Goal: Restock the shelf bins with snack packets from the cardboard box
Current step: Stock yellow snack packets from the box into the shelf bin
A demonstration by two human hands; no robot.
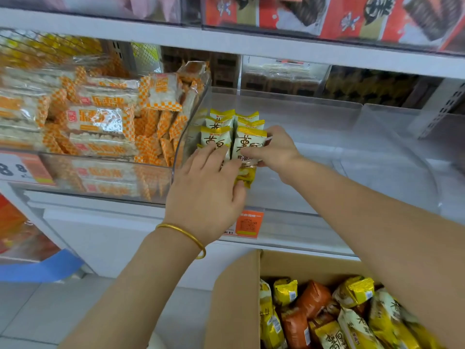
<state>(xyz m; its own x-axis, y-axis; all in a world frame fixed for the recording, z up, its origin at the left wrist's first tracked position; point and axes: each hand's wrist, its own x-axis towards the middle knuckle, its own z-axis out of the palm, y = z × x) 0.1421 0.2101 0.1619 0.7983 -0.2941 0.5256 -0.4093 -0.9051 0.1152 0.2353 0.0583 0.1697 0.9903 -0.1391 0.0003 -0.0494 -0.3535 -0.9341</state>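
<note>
Several yellow and white snack packets (pixel 227 132) stand in two rows at the left end of a clear shelf bin (pixel 327 157). My right hand (pixel 275 149) grips the front right packet (pixel 249 147) from its right side. My left hand (pixel 208 190), with a gold bangle on the wrist, lies with straight fingers against the fronts of the front packets. The open cardboard box (pixel 236 303) sits at the bottom right, holding several yellow and orange packets (pixel 312 313); my right forearm covers its right part.
Left of the clear bin is a bin full of orange checkered rice cracker packs (pixel 100 122). An orange price tag (pixel 247 224) hangs on the shelf edge. Red boxes (pixel 352 16) fill the shelf above. Most of the clear bin's right side holds nothing.
</note>
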